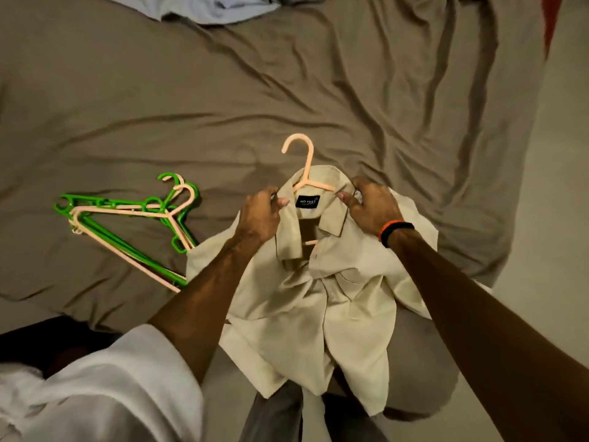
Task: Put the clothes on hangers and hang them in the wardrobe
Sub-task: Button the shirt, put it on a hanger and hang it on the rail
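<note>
Rumpled grey-brown bedsheet fills nearly everything I can see, with a pale blue garment bunched at its far edge. Nearest me, the cream shirt lies front-up on the sheet, its lower half trailing off the bed edge toward me. To its left sits a pile of spare hangers, green and peach, just beside the shirt's shoulder. A peach hanger is already threaded into the collar, hook poking out beyond it.

My left hand pinches the left side of the collar; my right hand has its fingers curled on the right side, though I can't quite tell whether they catch the hanger arm under the cloth too.

To finish this well, I'd judge I should seat each shoulder seam squarely over a hanger arm, pull evenly, and then lift by the hook so nothing slips off.
</note>
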